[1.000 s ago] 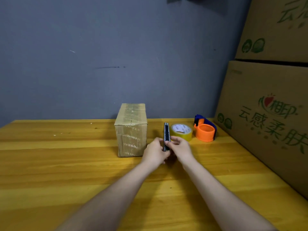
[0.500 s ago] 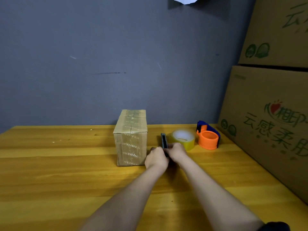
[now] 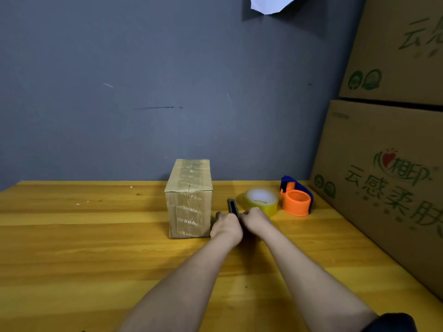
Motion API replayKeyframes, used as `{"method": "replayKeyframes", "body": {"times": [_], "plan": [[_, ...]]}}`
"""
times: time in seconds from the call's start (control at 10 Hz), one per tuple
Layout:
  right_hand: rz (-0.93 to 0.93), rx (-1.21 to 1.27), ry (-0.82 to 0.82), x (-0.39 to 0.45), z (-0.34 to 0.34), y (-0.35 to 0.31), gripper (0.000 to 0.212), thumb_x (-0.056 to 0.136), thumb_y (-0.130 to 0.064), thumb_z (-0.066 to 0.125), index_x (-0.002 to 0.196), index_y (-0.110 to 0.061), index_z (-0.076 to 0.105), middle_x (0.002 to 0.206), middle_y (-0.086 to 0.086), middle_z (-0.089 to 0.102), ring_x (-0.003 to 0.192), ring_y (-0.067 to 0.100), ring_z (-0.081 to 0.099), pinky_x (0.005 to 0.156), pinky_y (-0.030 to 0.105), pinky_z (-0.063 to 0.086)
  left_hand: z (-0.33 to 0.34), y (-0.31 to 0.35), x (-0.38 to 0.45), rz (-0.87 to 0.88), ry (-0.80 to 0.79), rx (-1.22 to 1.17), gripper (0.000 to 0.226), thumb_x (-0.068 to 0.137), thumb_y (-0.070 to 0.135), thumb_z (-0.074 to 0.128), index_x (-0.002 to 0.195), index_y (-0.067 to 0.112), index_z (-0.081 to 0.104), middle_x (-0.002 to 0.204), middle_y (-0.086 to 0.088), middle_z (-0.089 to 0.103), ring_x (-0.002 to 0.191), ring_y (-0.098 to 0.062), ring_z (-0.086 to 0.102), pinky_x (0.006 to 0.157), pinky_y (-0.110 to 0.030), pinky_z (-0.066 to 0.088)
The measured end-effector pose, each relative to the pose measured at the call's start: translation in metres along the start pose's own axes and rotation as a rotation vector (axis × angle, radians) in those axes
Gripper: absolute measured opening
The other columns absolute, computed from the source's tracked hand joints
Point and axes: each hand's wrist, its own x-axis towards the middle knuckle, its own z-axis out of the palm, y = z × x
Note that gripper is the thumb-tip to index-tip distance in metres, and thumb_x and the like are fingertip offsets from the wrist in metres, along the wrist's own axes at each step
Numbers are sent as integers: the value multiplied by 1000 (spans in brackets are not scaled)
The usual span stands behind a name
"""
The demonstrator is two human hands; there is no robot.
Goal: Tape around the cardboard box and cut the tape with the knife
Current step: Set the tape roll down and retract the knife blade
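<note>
A small cardboard box point(image 3: 189, 200), wrapped in shiny printed tape, stands upright on the wooden table point(image 3: 84, 236). Just right of it my left hand point(image 3: 226, 226) and my right hand point(image 3: 256, 220) meet, both closed on a dark utility knife point(image 3: 232, 206) whose far end sticks out past my fingers, low over the table. A roll of yellowish tape point(image 3: 261, 202) lies flat right behind my right hand. The knife's near end is hidden by my hands.
An orange and blue tape dispenser point(image 3: 297, 200) sits to the right of the roll. Large printed cardboard cartons point(image 3: 383, 188) are stacked along the table's right side. A grey wall point(image 3: 167, 92) rises behind the table.
The knife has gone from held upright to lowered close to the table, and both hands have dropped with it. My head has tilted up a little.
</note>
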Motion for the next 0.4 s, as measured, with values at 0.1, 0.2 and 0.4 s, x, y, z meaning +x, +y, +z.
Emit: {"method": "replayKeyframes", "body": {"times": [0.1, 0.2, 0.4], "plan": [[-6, 21, -45, -10, -10, 3, 31, 90, -22, 46, 62, -9, 51, 65, 8, 49, 65, 26, 48, 49, 28, 32, -5, 0, -7, 30, -49, 22, 38, 91, 11, 46, 129, 6, 50, 135, -16, 43, 120, -36, 53, 99, -39, 44], [6, 25, -99, -24, -22, 4, 21, 90, -22, 45, 83, -7, 59, 77, 12, 56, 72, 29, 54, 51, 28, 42, -18, 4, -19, 89, -69, 50, 47, 88, 10, 53, 134, 6, 41, 138, -17, 43, 124, -36, 50, 100, -40, 43], [-90, 77, -1, -39, -47, -7, 18, 91, -19, 45, 83, -12, 60, 88, 9, 68, 56, 19, 55, 47, 22, 38, -65, 9, -48, 377, 181, -49, 24, 89, 22, 49, 107, 15, 64, 110, -11, 69, 103, -32, 64, 87, -40, 53]]}}
